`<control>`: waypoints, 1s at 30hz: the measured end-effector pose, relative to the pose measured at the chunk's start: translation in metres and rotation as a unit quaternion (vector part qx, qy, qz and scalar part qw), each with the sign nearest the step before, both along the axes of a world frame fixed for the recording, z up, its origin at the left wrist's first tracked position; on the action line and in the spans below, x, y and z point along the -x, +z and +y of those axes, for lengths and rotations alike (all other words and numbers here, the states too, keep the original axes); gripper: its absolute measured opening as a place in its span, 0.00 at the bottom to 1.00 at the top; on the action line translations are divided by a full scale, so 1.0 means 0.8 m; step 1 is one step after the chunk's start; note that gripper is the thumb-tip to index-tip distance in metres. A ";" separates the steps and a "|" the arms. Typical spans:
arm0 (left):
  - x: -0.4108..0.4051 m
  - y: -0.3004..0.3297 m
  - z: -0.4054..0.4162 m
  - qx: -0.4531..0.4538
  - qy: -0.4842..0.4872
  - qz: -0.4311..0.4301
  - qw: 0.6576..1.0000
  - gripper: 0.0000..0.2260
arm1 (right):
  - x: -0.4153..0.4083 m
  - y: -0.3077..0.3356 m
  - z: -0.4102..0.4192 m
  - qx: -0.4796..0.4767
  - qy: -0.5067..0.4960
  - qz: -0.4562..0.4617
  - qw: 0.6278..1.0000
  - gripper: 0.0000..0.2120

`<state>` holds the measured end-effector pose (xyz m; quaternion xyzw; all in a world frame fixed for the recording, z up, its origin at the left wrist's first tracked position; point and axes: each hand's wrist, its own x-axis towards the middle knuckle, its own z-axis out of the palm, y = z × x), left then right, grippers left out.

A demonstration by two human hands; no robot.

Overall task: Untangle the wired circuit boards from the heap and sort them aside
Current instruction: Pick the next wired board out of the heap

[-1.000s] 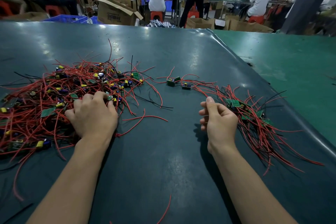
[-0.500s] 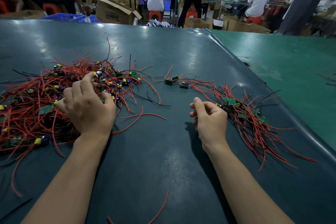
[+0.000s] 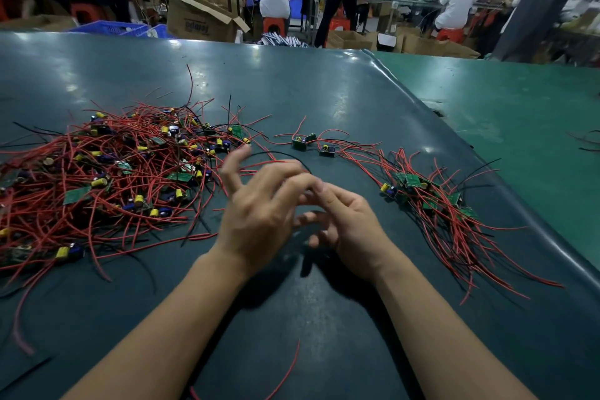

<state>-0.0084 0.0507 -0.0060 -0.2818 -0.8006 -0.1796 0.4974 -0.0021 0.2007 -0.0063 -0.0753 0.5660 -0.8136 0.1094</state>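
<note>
Both hands were seen raised together over the bare middle of the dark blue-green table mat (image 3: 324,91), between two masses of wiring. The left hand (image 3: 259,204) was held with fingers spread and loosely bent; a thin black wire (image 3: 279,153) arched just beyond its fingertips, but whether that wire was pinched could not be told through the motion blur. The right hand (image 3: 350,221) was met against it, fingers curled inward near the left fingertips, with nothing visibly gripped. The tangled heap of red-wired green circuit boards with yellow capacitors (image 3: 113,178) was spread wide to the left of the left hand, its nearest strands lying just beside that hand, so the left hand was judged the nearer for the next pick. The sorted bundle of green boards with long red leads (image 3: 438,211) was laid to the right of the right hand, its long axis run diagonally from far-left to near-right, the leads trailing toward the person. Two small loose boards (image 3: 313,144) were left just beyond the fingertips, between heap and bundle. The coming move was judged a leftward reach, then a carry across to the right.
</note>
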 end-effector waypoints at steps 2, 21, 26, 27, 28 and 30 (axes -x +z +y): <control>0.000 -0.001 0.003 0.007 -0.052 -0.031 0.998 0.08 | 0.001 0.001 0.002 0.021 -0.016 0.009 1.000 0.12; 0.007 -0.011 -0.002 -0.258 -0.080 -0.459 0.846 0.17 | 0.001 -0.002 -0.006 -0.104 -0.084 0.049 0.990 0.05; 0.012 -0.010 -0.009 -0.292 -0.144 -0.479 0.815 0.08 | -0.001 0.002 -0.002 -0.074 -0.081 0.048 0.993 0.06; 0.010 -0.011 -0.008 -0.291 -0.150 -0.474 0.818 0.07 | -0.001 0.002 -0.001 -0.069 -0.080 0.047 0.993 0.05; 0.009 -0.013 -0.008 -0.284 -0.149 -0.461 0.827 0.05 | -0.001 0.002 -0.001 -0.065 -0.078 0.043 0.994 0.04; 0.006 -0.016 -0.005 -0.259 -0.142 -0.424 0.856 0.04 | 0.000 0.003 -0.001 -0.058 -0.075 0.031 0.995 0.02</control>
